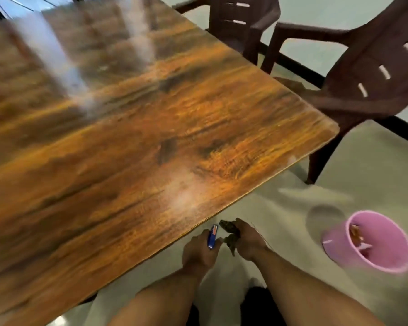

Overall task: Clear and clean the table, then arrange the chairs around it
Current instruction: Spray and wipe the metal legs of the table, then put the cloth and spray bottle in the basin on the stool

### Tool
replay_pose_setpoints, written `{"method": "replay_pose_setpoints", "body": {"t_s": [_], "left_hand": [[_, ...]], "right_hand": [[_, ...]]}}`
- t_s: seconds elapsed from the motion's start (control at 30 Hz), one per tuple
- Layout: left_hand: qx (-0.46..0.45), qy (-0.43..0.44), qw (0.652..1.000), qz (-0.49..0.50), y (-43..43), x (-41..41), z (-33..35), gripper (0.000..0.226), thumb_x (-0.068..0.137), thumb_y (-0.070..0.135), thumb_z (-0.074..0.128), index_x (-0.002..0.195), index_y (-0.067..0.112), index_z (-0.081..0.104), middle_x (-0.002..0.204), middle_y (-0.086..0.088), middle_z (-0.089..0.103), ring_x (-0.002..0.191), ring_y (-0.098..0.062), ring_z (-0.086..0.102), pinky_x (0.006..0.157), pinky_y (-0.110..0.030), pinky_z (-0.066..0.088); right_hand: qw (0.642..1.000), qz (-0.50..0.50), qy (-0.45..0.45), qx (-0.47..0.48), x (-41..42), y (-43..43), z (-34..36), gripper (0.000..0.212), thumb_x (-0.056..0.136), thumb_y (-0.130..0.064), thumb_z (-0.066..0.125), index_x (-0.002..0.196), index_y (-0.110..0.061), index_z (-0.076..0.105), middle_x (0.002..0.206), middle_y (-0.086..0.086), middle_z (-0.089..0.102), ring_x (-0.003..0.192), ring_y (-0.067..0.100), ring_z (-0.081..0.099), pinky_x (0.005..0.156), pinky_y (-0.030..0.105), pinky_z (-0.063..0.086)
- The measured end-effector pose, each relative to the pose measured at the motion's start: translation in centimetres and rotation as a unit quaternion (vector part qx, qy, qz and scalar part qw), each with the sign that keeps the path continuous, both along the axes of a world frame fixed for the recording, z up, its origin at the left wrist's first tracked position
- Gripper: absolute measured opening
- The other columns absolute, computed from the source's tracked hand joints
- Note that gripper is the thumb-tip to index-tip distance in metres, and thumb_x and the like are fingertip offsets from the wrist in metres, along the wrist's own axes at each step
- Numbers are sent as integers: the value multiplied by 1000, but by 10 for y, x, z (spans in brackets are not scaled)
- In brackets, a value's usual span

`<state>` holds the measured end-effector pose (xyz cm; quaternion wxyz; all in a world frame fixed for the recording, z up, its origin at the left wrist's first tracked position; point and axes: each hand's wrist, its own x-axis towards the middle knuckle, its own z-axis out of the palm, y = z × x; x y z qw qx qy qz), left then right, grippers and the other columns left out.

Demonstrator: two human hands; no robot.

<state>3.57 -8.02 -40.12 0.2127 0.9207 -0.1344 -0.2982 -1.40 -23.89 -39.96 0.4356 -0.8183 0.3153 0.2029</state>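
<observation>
— Glossy wooden table [127,137] over a pale floor [280,208]; a brown chair [375,55] at its corner, a second chair [231,34] behind, a pink bin [375,243] nearby.
— The left hand [198,251] grips a small blue object [212,237]; the right hand [250,242] clutches a dark wad [229,230], just off the table's edge.

Glossy wood-grain table [132,128], matt brown plastic chairs [372,74], smooth pink plastic bucket [339,245].

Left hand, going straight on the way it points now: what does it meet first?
Probably the near edge of the wooden table, right ahead of the left hand and the small blue object it grips. Depth is unclear: the hand may sit lower than the tabletop and pass under.
</observation>
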Motion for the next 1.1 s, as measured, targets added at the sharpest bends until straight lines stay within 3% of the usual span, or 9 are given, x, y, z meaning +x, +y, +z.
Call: {"method": "replay_pose_setpoints", "body": {"t_s": [0.07,0.2,0.37,0.47,0.53,0.67,0.83,0.97,1.1], "left_hand": [[-23,38,999,-1,-4,-16,41,37,94,66,50,96,29,50,93,-4,64,87,-29,63,70,-35,45],[-31,63,996,-52,-7,-46,136,40,93,68,50,88,29,46,87,-2,62,84,-28,61,72,-38,48],[50,-25,979,-196,-18,-72,249,55,96,70,38,104,20,59,103,-10,70,99,-34,65,77,-38,44],[69,-27,951,-300,-22,-85,305,56,96,68,39,104,17,62,108,-10,71,102,-34,64,79,-38,47],[64,-26,934,-351,-30,-94,327,53,96,66,42,106,19,64,110,-8,71,103,-33,65,79,-37,49],[44,-11,901,-432,-52,-116,349,55,96,66,45,112,18,65,114,-8,72,107,-33,65,82,-36,49],[-4,30,839,-544,-98,-178,367,45,91,59,61,108,18,63,108,-7,73,104,-33,66,84,-40,52],[-58,46,796,-601,-144,-252,372,49,84,63,62,110,22,59,99,-2,72,93,-28,67,80,-42,54],[-86,66,773,-625,-187,-333,379,35,92,42,68,115,19,54,102,-6,70,94,-30,69,79,-36,54]], "right_hand": [[1000,-27,-2,7,-18,0,36,29,91,-20,53,118,-31,50,121,2,60,107,25,62,85,30,52],[997,-75,-20,8,-59,8,112,38,89,-10,57,122,-29,63,123,-6,63,102,13,63,79,13,44],[986,-162,-44,10,-104,28,220,32,79,-16,53,102,-38,61,111,-4,62,104,19,63,91,28,50],[986,-164,-22,-12,-139,41,275,46,89,-8,53,130,-28,57,133,3,55,122,26,54,95,21,38],[981,-193,-1,-21,-159,43,298,52,93,-7,51,144,-14,46,146,7,45,134,27,45,103,25,35],[953,-301,-27,-34,-203,48,325,63,83,-38,57,144,-29,44,149,-1,46,134,19,48,112,28,36],[913,-401,-22,-74,-280,36,359,71,91,-14,58,155,-19,28,163,3,23,149,16,24,117,19,14],[866,-493,-29,-84,-358,27,370,67,85,-24,51,150,-19,38,154,0,39,140,19,41,115,28,31],[830,-547,-21,-109,-433,6,365,59,90,-34,55,147,-29,38,152,-6,41,134,16,47,113,32,36]]}}
